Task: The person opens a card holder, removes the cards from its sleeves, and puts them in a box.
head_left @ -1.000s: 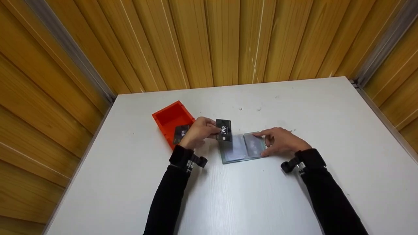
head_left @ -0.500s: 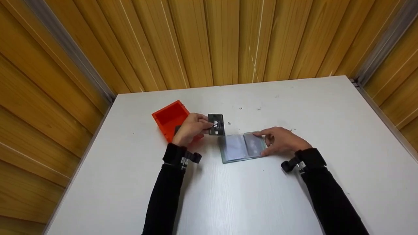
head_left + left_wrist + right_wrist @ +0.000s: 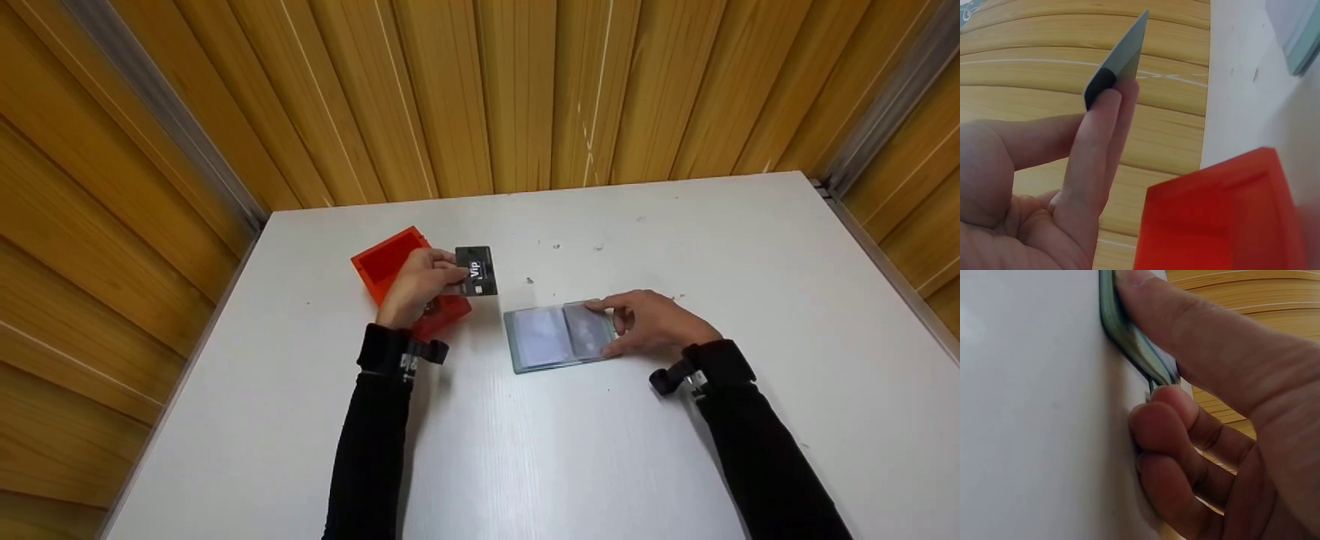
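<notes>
Two hands were busy over the white surface [image 3: 525, 450]. The left hand [image 3: 420, 283] had its thumb and fingers pinched together on a dark card [image 3: 481, 271] marked "Vip", and it held this card in the air, near the red box [image 3: 442, 321] and apart from the wallet [image 3: 544, 337]. How high the card was, I could not tell. The right hand [image 3: 651, 322] was clamped on the right edge of the wallet, with the forefinger at the far corner and the thumb at the near one; in the right wrist view, the other fingers were curled beside it. The wallet lay unfolded on the surface, its clear pages facing up. As far as I could judge, the work was at a middle point: the wallet was ready and steady, and one card was out of the box, but that card was not in any pocket. No dark card showed on the two visible pages; what the pages underneath contained, I could not say. Under the left hand, a dark patch [image 3: 430, 306] in the box was probably one more card, so this one was perhaps also left to handle.
</notes>
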A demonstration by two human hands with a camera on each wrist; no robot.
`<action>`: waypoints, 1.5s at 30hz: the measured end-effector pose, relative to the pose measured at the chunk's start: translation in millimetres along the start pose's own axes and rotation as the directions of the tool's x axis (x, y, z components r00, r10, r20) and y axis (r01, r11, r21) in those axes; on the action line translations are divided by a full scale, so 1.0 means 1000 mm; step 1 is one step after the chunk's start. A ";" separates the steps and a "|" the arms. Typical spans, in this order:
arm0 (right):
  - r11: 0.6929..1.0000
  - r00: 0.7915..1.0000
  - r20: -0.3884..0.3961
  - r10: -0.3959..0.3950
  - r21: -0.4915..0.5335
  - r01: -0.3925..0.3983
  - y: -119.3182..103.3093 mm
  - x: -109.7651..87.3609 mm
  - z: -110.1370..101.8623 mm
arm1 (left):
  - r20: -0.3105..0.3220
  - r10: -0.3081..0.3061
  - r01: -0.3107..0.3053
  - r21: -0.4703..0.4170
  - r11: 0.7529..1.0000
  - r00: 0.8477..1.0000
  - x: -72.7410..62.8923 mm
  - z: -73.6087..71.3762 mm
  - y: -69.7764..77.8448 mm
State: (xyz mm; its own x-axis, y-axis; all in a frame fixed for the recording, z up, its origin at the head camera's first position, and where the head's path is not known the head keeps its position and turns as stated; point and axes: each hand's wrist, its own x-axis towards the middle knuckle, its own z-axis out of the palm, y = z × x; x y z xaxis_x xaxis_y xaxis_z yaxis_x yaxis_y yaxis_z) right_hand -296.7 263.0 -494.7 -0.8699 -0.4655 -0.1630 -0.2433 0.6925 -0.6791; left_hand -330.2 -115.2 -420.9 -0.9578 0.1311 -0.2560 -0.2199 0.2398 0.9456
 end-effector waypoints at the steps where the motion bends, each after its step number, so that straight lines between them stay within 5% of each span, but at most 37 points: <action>1: 1.000 1.000 -0.001 -0.002 -0.001 0.002 0.000 0.000 0.000 | -0.011 0.001 -0.001 0.000 1.000 1.000 0.000 -0.002 0.001; 25: 1.000 1.000 -0.001 -0.010 0.020 0.010 0.002 0.000 -0.001 | -0.176 -0.030 0.030 -0.001 1.000 0.984 -0.003 -0.059 -0.006; 32: 1.000 1.000 0.007 -0.007 0.013 0.007 0.001 0.000 -0.001 | -0.206 -0.084 0.085 -0.004 0.996 0.975 0.000 -0.066 -0.010; 37: 1.000 1.000 0.010 -0.002 0.014 0.002 0.000 0.000 -0.001 | -0.265 -0.032 0.053 0.070 0.996 0.964 -0.002 -0.067 -0.014; 41: 1.000 1.000 0.004 -0.009 0.006 0.009 0.001 0.000 -0.001 | -0.335 0.105 0.001 0.302 0.953 0.936 -0.003 -0.063 -0.019; 45: 1.000 1.000 -0.001 -0.014 -0.004 0.014 0.001 -0.002 -0.002 | -0.350 0.260 -0.035 0.537 0.843 0.900 -0.001 -0.055 -0.022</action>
State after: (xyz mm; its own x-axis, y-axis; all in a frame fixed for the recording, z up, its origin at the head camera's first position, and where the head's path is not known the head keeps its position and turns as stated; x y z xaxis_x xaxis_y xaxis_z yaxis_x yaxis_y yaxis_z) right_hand -296.2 265.3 -493.9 -0.8670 -0.4743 -0.1528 -0.2568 0.6881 -0.6786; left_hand -334.4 -173.9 -429.9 -0.9841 -0.1560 0.0853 -0.0527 0.7140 0.6981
